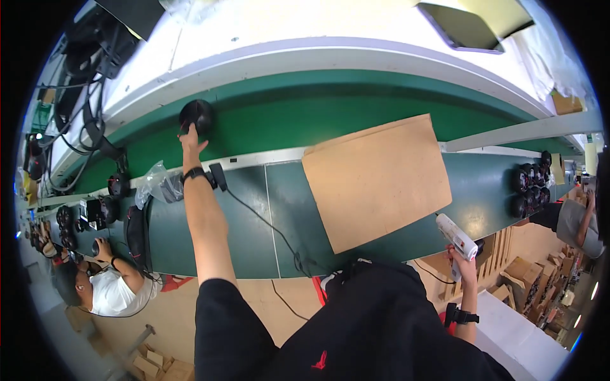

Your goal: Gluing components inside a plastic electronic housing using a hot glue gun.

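My left hand point(192, 141) reaches far forward over the green conveyor belt point(273, 120). Its fingertips touch the near side of a black round part point(196, 114), while the thumb sticks out away from it, so the hand looks open. At the bench's right front edge, my right hand point(462, 263) is wrapped round the handle of a white pistol-shaped power tool point(456, 235), its barrel pointing up and left. Between my hands a flat brown cardboard sheet point(379, 184) lies on the dark green bench, its far edge over the belt.
A dark cable point(267, 222) crosses the bench from near my left wrist. To the left are a clear plastic bag point(159, 184) and a black bag point(136, 232). Several black round parts point(530, 184) stand at right. A co-worker point(121, 282) sits at left; another point(575, 222) is at far right.
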A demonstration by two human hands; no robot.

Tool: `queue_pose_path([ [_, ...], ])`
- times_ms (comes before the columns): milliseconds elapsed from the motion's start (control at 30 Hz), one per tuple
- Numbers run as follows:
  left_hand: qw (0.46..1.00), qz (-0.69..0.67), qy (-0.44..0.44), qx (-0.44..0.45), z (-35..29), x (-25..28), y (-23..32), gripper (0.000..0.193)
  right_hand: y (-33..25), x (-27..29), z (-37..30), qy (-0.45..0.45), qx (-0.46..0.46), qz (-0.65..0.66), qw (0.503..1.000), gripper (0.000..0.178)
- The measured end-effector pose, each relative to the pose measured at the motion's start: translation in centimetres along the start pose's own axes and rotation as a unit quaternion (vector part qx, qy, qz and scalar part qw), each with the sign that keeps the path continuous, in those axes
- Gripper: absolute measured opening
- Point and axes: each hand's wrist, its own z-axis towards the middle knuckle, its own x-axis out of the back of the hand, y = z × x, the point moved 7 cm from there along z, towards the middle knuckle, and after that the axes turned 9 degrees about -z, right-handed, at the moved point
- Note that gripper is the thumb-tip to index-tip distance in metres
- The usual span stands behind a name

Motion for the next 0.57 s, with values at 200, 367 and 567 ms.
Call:
queue_pose_path([
  [200, 0.975, -0.207, -0.034, 0.076, -1.3, -3.1, -0.9, 0.067, 1.9, -0.4, -2.2, 0.023, -0.035, 0.006, 0.999, 0.023],
  [367, 0.971, -0.153, -0.184, 0.028, -6.9, -4.7, -0.4, 0.060, 3.9, 0.4, -1.1, 0.022, -0.052, -0.016, 0.998, 0.025],
  [567, 0.857, 0.089, -0.499, 0.098, -31.1, -15.4, -2.5, 0.072, 5.1, 0.6, 1.0, -0.012, -0.025, 0.020, 0.999, 0.032],
])
